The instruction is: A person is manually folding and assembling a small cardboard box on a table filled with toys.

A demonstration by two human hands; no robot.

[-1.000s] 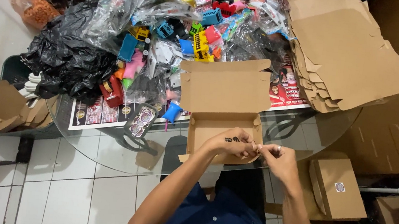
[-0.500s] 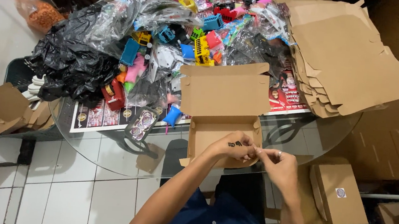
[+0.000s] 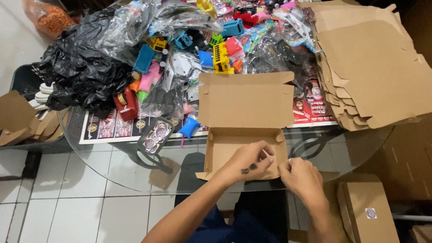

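White tile floor under a round glass table (image 3: 117, 165), and it's crowded up here. Far left, a crate of cardboard scraps (image 3: 8, 117) sits on the floor; on the glass, a black plastic bag (image 3: 80, 74) slumps against a heap of small bright toys (image 3: 191, 45). Centre, the open cardboard box (image 3: 242, 119) stands at the table's near edge, lid flap up. My left hand (image 3: 246, 164) rests over its front wall, fingers curled around a small dark piece, too small to identify. My right hand (image 3: 300, 177) is just beside it at the box's right corner, fingertips pinched, though on what I cannot tell. Compared with half a second ago, both hands have barely shifted, still bunched at that front edge. Right of them, a stack of flat box blanks (image 3: 384, 69); below, a closed box with a round sticker (image 3: 371, 213).
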